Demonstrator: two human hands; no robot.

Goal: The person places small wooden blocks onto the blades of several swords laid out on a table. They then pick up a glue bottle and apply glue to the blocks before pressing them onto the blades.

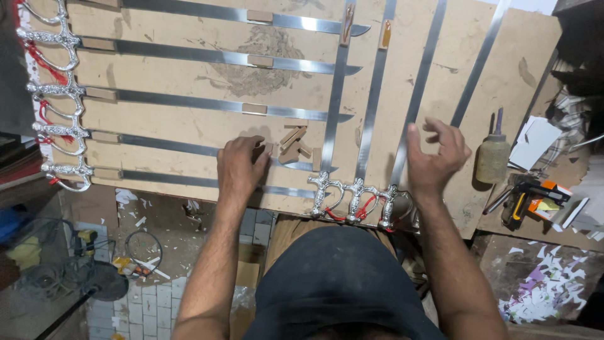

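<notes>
My left hand (240, 167) rests on the wooden board (182, 75), fingers curled down over a small wooden block on a sword blade (189, 149). A little pile of small wooden blocks (294, 145) lies just right of it. My right hand (435, 154) hovers open above the board, fingers spread, over the lower part of a sword blade (416, 94) and near its silver hilt (389, 204). Several swords lie flat on the board: some sideways with ornate silver hilts (60, 94) at the left, others lengthwise with hilts at the near edge.
A glue bottle (492, 154) stands right of my right hand. Tools and an orange-and-black cutter (535, 195) lie beyond it, with paper sheets (533, 141). Below the board's near edge the floor holds wires, tiles and scraps (135, 252).
</notes>
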